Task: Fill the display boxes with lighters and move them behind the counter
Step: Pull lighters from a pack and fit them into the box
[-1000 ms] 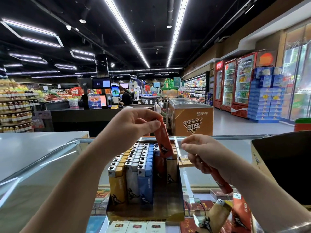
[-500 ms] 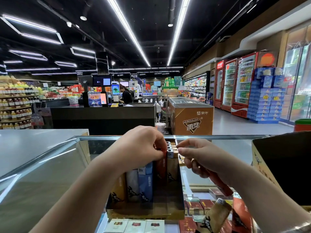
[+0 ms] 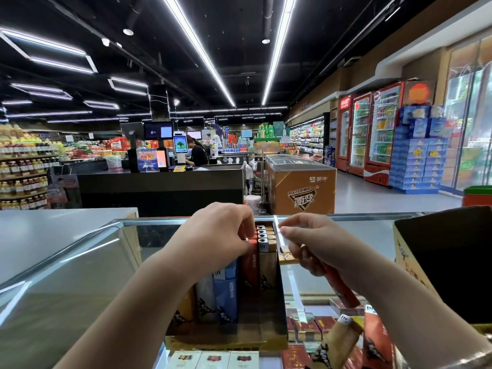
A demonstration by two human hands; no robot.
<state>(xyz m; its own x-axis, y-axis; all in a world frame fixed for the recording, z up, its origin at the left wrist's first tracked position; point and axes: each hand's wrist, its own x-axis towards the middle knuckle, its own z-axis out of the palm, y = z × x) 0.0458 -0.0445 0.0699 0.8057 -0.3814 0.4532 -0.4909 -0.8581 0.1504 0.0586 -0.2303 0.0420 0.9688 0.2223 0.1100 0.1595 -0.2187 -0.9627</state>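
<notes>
We had our left hand (image 3: 221, 233) curled over the lighters (image 3: 262, 235) standing in the display box (image 3: 282, 302), fingers pinching the top of a red lighter (image 3: 250, 265) in the row. Our right hand (image 3: 316, 243) held another red lighter (image 3: 342, 287) just past the box's right wall. The box sat on the glass counter (image 3: 66, 288), near its far edge.

just one head-worn wide-angle cam, looking forward and a bit down from behind the glass worktop (image 3: 66, 262), left hand (image 3: 218, 235) and right hand (image 3: 316, 243) super close at lower centre, display box (image 3: 269, 323) right under them, store aisle and ceiling lights stretching off far ahead
</notes>
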